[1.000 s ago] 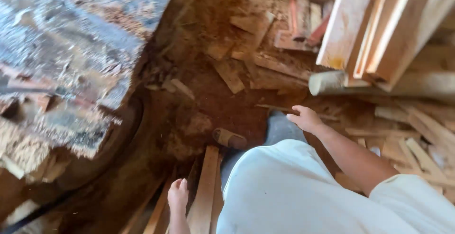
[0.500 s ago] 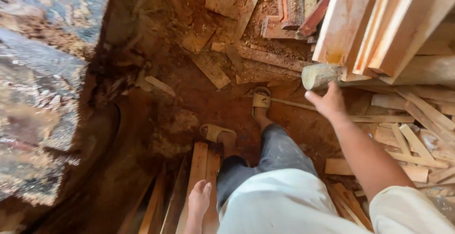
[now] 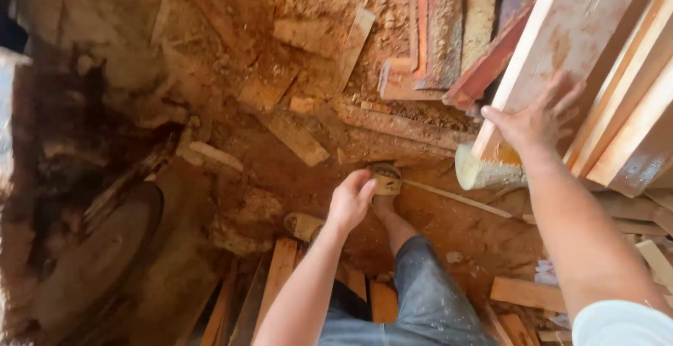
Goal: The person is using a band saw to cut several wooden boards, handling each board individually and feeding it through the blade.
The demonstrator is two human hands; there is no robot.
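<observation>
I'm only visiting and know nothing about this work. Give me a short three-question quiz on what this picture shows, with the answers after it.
1. True or false: the right hand lies flat on a pale wooden plank.
2. The left hand is: A) gripping a hammer, B) loosely closed in mid-air with nothing seen in it, C) pressed on the ground.
3. Fill in: the ground is strewn with sawdust and wood ____.

Key: 1 true. 2 B. 3 offcuts.
</observation>
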